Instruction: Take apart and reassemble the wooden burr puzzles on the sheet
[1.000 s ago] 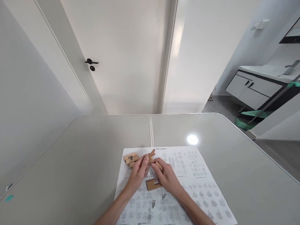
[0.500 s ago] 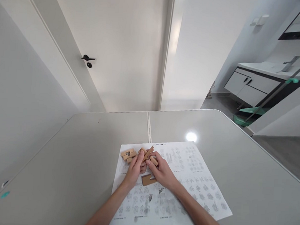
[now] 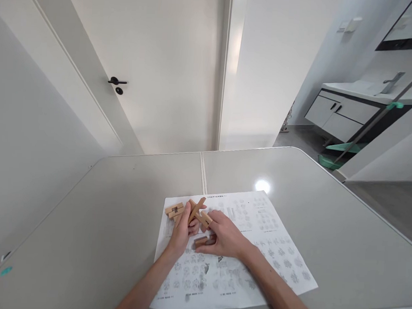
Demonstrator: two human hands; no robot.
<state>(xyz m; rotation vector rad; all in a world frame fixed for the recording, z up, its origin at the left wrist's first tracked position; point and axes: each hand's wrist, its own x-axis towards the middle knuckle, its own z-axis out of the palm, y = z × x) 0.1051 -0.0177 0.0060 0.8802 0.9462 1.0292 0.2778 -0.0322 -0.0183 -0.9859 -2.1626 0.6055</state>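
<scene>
My left hand (image 3: 181, 233) is closed around a cluster of notched wooden puzzle pieces (image 3: 197, 209), one long stick slanting up out of it. A notched block (image 3: 206, 219) projects from the cluster toward my right hand (image 3: 225, 235) and meets its knuckles. Low on the sheet, my right thumb and fingers pinch a loose brown notched wooden block (image 3: 201, 241); its right end is hidden by the fingers. Beside my left fingers, on the far left of the paper, lie more notched wooden pieces (image 3: 174, 209), placed side by side.
A printed instruction sheet (image 3: 269, 262) with rows of small diagrams lies under the hands on a grey table (image 3: 121, 214). A seam (image 3: 202, 172) runs across the tabletop. Beyond the table are a white door (image 3: 168, 80) and, right, a sink cabinet (image 3: 344, 110).
My right hand has left the cluster and come down onto the loose notched block, closing on it. My left hand keeps the cluster, shifted slightly left. The view has turned a little.
</scene>
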